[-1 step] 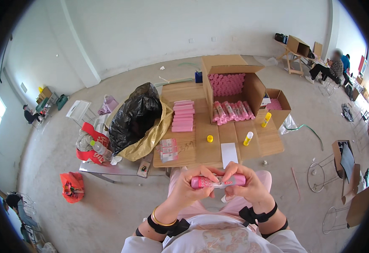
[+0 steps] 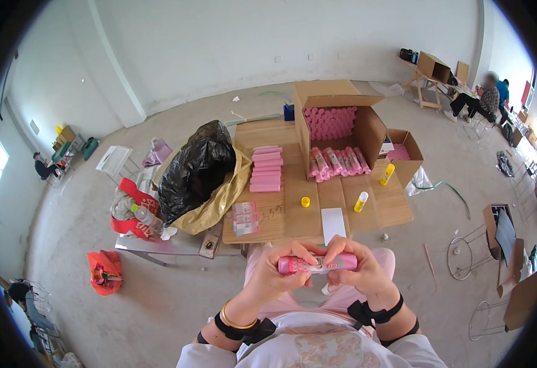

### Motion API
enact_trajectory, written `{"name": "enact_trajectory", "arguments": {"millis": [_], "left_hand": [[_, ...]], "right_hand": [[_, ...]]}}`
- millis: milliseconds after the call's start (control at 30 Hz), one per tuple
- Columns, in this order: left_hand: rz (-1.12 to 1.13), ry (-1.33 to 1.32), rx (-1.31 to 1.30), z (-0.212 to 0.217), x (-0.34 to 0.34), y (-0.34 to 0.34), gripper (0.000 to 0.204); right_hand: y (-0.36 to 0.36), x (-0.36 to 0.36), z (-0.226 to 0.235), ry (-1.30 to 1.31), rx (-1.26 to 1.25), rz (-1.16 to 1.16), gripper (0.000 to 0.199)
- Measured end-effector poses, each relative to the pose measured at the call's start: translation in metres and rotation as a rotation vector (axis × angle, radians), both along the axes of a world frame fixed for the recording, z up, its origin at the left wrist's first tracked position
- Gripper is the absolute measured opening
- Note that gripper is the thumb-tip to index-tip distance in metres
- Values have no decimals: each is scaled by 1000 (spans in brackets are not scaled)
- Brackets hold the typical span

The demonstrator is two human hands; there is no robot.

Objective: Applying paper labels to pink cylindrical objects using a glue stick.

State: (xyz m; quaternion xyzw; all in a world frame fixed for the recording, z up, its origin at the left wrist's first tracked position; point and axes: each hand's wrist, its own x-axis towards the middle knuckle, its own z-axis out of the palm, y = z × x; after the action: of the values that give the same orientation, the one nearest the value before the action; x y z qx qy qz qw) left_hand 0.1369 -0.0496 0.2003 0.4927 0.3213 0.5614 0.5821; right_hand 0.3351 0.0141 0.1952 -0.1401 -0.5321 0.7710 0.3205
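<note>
Above my lap, just off the table's near edge, my left hand [image 2: 288, 270] and my right hand [image 2: 353, 265] grip a pink tube [image 2: 288, 265] by its two ends. A printed pink-and-grey label lies along the tube, and both thumbs press on it. The tube lies level, and my fingers cover part of it. Just beyond my hands is a white card [image 2: 333, 225]. Next to it stand an uncapped glue stick [image 2: 361, 202] and its yellow cap [image 2: 305, 201]. A stack of printed labels [image 2: 245, 218] lies to the left.
Plain pink tubes [image 2: 266, 168] lie in a row on the wooden table [image 2: 259, 133]. Labelled tubes [image 2: 340, 162] lie before a carton [image 2: 324, 89] full of pink tubes. Another yellow glue stick [image 2: 387, 174] stands right. A black-lined sack [image 2: 198, 175] stands left. People sit farther off.
</note>
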Motion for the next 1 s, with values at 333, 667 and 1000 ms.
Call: {"name": "enact_trajectory", "arguments": {"millis": [333, 667, 1000], "left_hand": [[19, -22, 0, -4, 0, 1, 12], [-20, 29, 158, 5, 0, 1, 12], [31, -200, -169, 1, -7, 4, 14]], "right_hand": [[-1, -2, 3, -23, -18, -14, 23], [3, -4, -9, 99, -251, 30, 23], [4, -8, -2, -187, 1136, -465, 34]]}}
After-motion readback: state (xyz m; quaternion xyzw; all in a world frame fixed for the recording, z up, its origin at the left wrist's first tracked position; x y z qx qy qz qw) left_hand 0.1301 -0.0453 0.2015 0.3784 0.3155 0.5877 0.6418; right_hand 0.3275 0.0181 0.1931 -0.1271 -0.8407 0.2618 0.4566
